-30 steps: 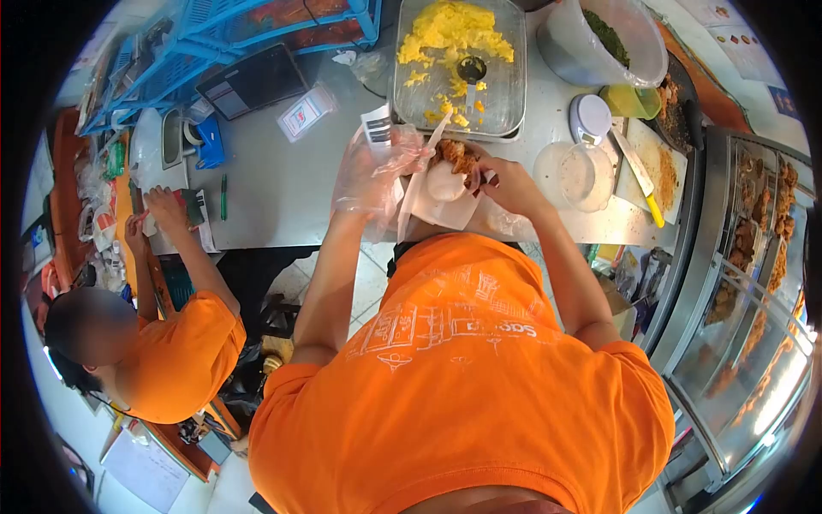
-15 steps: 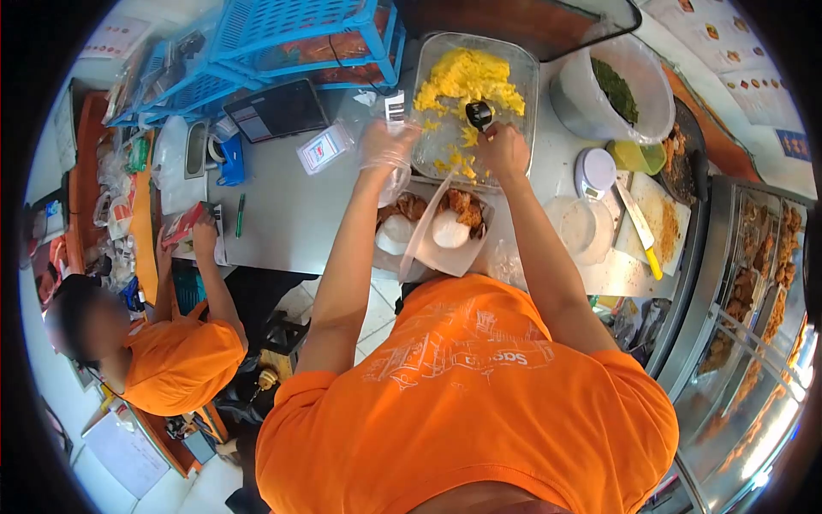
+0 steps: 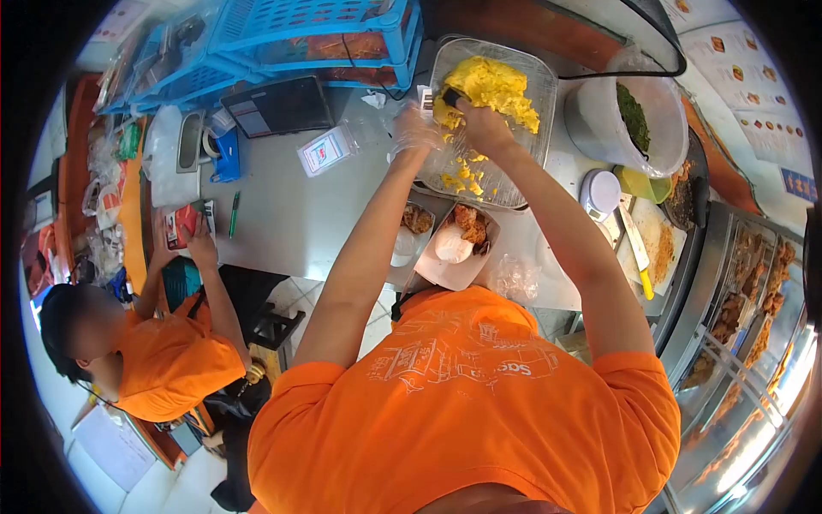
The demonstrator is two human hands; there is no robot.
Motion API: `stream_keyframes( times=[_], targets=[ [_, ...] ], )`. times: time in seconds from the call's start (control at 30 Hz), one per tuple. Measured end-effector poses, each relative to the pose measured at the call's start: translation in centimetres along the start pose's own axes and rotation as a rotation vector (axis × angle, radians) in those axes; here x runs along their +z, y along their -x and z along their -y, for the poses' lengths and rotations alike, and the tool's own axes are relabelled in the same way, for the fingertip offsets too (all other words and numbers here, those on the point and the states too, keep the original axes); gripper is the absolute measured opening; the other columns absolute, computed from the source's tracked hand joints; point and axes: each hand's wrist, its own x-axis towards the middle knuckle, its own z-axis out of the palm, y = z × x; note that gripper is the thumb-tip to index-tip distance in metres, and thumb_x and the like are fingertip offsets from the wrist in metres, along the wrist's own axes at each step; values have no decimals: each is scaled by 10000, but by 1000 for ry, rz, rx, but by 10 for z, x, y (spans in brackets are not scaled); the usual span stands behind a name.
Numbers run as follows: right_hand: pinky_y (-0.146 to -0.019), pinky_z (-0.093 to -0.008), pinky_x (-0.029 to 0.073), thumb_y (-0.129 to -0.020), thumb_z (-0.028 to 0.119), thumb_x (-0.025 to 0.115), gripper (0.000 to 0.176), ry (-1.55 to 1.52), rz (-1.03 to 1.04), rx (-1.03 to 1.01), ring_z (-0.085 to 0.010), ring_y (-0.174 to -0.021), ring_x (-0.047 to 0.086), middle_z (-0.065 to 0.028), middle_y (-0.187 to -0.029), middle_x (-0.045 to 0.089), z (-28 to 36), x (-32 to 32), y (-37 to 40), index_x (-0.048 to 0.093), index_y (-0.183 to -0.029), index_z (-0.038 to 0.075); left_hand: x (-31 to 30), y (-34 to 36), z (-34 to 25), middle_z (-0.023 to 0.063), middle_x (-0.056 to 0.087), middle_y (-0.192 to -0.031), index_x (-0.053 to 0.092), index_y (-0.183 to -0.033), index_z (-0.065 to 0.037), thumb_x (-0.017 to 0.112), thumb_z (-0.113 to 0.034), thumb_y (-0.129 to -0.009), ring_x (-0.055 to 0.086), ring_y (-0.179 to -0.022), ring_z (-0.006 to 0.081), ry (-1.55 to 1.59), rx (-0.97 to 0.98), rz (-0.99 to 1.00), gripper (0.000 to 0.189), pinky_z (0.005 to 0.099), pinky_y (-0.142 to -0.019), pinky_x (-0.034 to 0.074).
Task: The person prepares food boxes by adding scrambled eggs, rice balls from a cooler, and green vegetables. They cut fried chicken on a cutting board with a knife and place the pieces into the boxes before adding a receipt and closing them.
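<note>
My right hand (image 3: pixel 486 128) is closed around a black scoop (image 3: pixel 452 96) whose head is pressed into yellow food (image 3: pixel 490 81) in a clear rectangular tray (image 3: pixel 548 103). At the tray's left edge is my left hand (image 3: pixel 416 128), in a clear plastic glove, with a small white labelled piece at its fingertips; its grip is blurred. Below the tray stands an open paper box (image 3: pixel 452 267) with white rice (image 3: pixel 454 244) and brown fried pieces (image 3: pixel 470 223). A second box (image 3: pixel 402 272) with similar food sits to its left, partly behind my left forearm.
A co-worker (image 3: pixel 171 360) at the left holds a red packet (image 3: pixel 181 227). Blue racks (image 3: pixel 300 30), a tablet (image 3: pixel 278 107) and a green pen (image 3: pixel 234 214) lie leftward. Rightward are a bucket of greens (image 3: pixel 591 120), a scale (image 3: pixel 600 190) and a yellow-handled knife (image 3: pixel 635 248).
My right hand and the scoop have moved up and left into the larger yellow heap. My left hand has shifted right, against the tray's edge. The two boxes now stand farther apart.
</note>
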Motion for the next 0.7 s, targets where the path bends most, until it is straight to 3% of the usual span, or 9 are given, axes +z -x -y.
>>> stream_keyframes(
  times=[0.07, 0.1, 0.17, 0.2, 0.37, 0.47, 0.6, 0.67, 0.7],
  targets=[
    [-704, -526, 553, -944, 101, 571, 126, -400, -7, 1, -440, -805, 695, -257, -874, 686, -14, -5, -2, 568, -1066, 70, -3, 5, 1, 245, 706, -1076, 628, -1106, -18, 837, -258, -730, 688, -1041, 405, 3, -12, 11, 493, 458, -900, 553],
    [-704, -526, 553, -944, 101, 571, 126, -403, 0, 1, -440, -805, 695, -257, -874, 686, -15, -2, 3, 568, -1066, 70, -6, 6, 0, 232, 707, -1105, 624, -1143, -25, 837, -292, -730, 687, -1055, 397, 1, -2, 22, 536, 451, -917, 555],
    [-726, -530, 516, -954, 125, 580, 90, -470, -189, 92, -462, -850, 672, -251, -897, 674, -11, -10, 13, 579, -996, 46, -8, 5, -1, 234, 707, -1106, 623, -1134, -23, 834, -295, -736, 684, -1061, 400, 27, -33, 50, 527, 453, -917, 551],
    [-728, -528, 504, -943, 113, 592, 94, -397, -133, 152, -460, -866, 668, -243, -887, 677, -7, -3, 15, 563, -996, 40, -9, 6, -2, 233, 707, -1108, 625, -1133, -27, 838, -296, -733, 684, -1061, 400, 79, -4, 96, 527, 454, -915, 550],
    [-684, -474, 510, -950, 136, 620, 117, -581, -198, 60, -417, -775, 670, -230, -795, 668, 0, 19, 23, 584, -1014, 45, 4, 5, 3, 216, 714, -1095, 633, -1119, -43, 862, -303, -719, 689, -1034, 396, 79, 61, 142, 530, 451, -899, 550],
    [-635, -398, 471, -936, 199, 665, 175, -693, -107, 113, -268, -647, 590, -143, -716, 624, -2, -3, 31, 594, -947, 40, -4, 10, 6, 185, 731, -1060, 654, -1118, -45, 903, -351, -676, 700, -983, 379, 25, 135, 74, 593, 450, -878, 549],
    [-634, -395, 465, -930, 209, 658, 172, -554, -50, -57, -268, -643, 585, -133, -704, 613, 34, -68, 54, 602, -926, 46, -64, 59, 4, 185, 740, -1036, 691, -1090, -50, 898, -423, -666, 703, -963, 369, 41, 131, 137, 602, 438, -873, 543],
    [-655, -426, 483, -894, 219, 667, 171, -512, 172, -125, -326, -678, 622, -157, -742, 646, 60, -92, 69, 625, -923, 55, -104, 104, 10, 186, 739, -1031, 689, -1095, -51, 894, -416, -671, 702, -949, 367, 113, 38, 204, 596, 433, -867, 543],
    [-655, -426, 483, -894, 219, 667, 171, -519, 176, -132, -326, -678, 622, -157, -742, 646, 72, -87, 76, 625, -923, 55, -119, 126, 15, 186, 739, -1025, 687, -1099, -51, 889, -409, -676, 700, -935, 365, 199, -29, 269, 590, 427, -862, 543]
  ],
)
